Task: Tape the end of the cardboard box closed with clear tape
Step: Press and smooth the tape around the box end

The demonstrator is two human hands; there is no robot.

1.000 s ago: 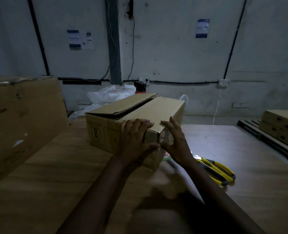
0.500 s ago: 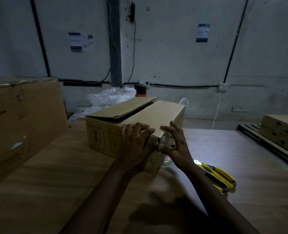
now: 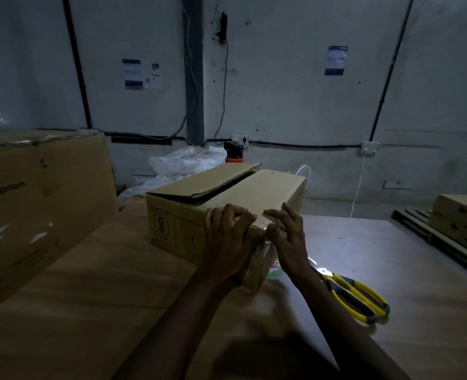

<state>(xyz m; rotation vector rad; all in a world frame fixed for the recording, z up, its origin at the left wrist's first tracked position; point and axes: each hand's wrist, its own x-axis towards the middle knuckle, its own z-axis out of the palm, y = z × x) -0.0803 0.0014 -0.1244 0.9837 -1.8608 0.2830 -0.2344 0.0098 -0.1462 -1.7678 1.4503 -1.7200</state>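
Note:
The brown cardboard box (image 3: 254, 187) lies on the wooden table, one top flap raised at the far side. My left hand (image 3: 228, 242) clasps its near end, fingers curled over the top edge. My right hand (image 3: 291, 237) rests at the near right corner with fingers spread, thumb and forefinger pressing a shiny strip of clear tape (image 3: 264, 252) onto the edge. The tape roll (image 3: 275, 268) peeks out behind my right wrist, mostly hidden.
Yellow-handled scissors (image 3: 355, 297) lie on the table (image 3: 117, 297) right of my right forearm. A large cardboard box (image 3: 35, 204) stands at the left. Flat boxes on a pallet (image 3: 460, 223) sit at the right edge. White plastic bags (image 3: 185, 163) lie behind the box.
My right hand's fingers have shifted slightly up along the box's corner edge, pressing the tape. My left hand stays on the near end. The box has not moved.

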